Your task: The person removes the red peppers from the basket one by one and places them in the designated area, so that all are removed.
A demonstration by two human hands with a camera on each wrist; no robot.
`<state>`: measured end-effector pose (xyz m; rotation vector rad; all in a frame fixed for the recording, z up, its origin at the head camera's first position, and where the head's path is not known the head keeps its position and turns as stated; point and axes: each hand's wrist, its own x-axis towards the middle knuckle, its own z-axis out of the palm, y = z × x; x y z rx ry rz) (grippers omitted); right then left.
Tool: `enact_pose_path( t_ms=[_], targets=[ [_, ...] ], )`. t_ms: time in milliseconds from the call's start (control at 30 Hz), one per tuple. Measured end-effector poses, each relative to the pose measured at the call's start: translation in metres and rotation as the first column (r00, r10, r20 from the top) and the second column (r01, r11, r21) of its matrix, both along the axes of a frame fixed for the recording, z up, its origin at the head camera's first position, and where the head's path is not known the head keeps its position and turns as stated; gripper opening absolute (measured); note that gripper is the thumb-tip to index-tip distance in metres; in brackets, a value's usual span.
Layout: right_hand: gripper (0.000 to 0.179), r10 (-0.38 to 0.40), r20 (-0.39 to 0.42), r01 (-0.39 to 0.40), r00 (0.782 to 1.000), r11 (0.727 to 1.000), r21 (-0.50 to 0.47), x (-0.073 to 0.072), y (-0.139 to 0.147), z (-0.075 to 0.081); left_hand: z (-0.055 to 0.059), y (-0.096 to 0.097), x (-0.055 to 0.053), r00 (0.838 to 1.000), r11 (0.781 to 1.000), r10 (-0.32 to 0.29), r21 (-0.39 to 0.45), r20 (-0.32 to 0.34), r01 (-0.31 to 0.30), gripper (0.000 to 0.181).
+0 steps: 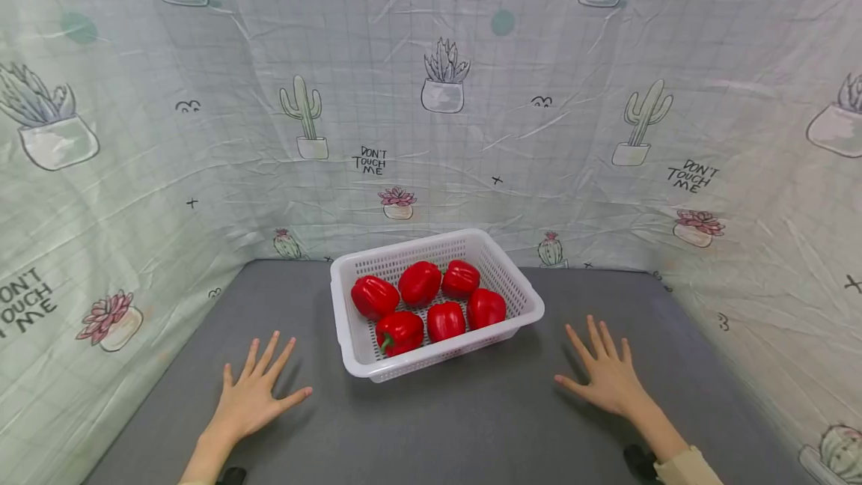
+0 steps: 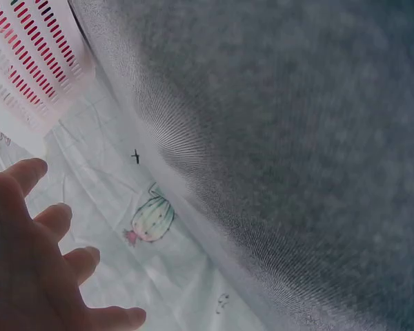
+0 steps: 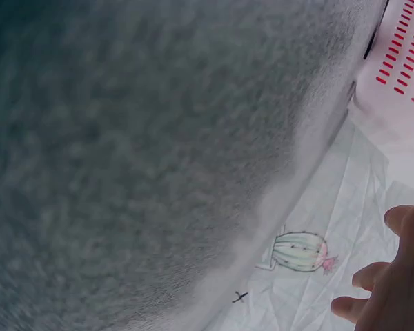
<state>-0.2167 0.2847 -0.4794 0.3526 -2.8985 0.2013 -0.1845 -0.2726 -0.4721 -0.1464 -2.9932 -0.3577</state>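
A white plastic basket (image 1: 431, 354) with slotted walls stands slightly askew on the grey table, toward its back. Several red bell peppers (image 1: 420, 284) lie inside it; the front-left pepper (image 1: 400, 332) shows a green stem. To the left of the basket, my left hand (image 1: 248, 403) is spread with straight fingers, holding nothing. My right hand (image 1: 609, 380) is spread likewise on the other side, apart from the basket. Both wrist views show part of the hand and a basket corner, with red showing through its slots.
The dark grey tabletop (image 1: 458, 432) extends around the basket and under both hands. A pale curtain (image 1: 498, 193) printed with cacti and "Don't touch me" encloses the back and both sides. The basket's back edge is near this curtain.
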Motion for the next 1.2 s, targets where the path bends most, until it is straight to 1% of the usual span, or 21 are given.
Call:
enact_pose_path(
  t_ms=[167,267,467,633,867,967,1100,1200],
  targets=[
    [0.088,0.019,-0.016,-0.019,1.0,1.0,-0.003,0.002,-0.005,0.002,0.001,-0.001,0.001,1.0,1.0,-0.006,-0.01,-0.013,0.006,0.088],
    [0.088,0.034,-0.019,-0.034,0.999,0.999,0.003,0.002,-0.009,0.004,0.002,0.0,0.003,1.0,1.0,-0.009,-0.014,-0.008,0.008,0.088],
    [0.089,0.053,-0.033,-0.053,0.998,0.999,0.01,0.003,-0.016,0.008,0.008,0.005,0.004,1.0,1.0,-0.013,-0.022,0.006,0.013,0.087],
    [0.088,0.063,-0.037,-0.064,0.997,0.998,-0.005,0.002,-0.025,0.015,0.014,0.014,0.008,0.999,0.999,-0.03,-0.012,-0.009,0.03,0.086],
    [0.083,0.112,-0.119,-0.116,0.987,0.993,-0.026,0.003,-0.038,0.022,0.019,0.027,0.011,0.996,0.998,-0.063,0.015,-0.064,0.064,0.085],
    [0.081,0.135,-0.163,-0.142,0.977,0.989,-0.032,0.002,-0.044,0.025,0.024,0.034,0.012,0.992,0.996,-0.082,0.03,-0.091,0.085,0.085],
    [0.079,0.163,-0.217,-0.178,0.962,0.983,-0.048,0.001,-0.054,0.03,0.032,0.044,0.012,0.988,0.994,-0.103,0.034,-0.112,0.107,0.086],
    [0.078,0.178,-0.228,-0.193,0.957,0.98,-0.046,-0.001,-0.061,0.032,0.037,0.05,0.011,0.987,0.993,-0.111,0.024,-0.118,0.115,0.086]
  ],
)
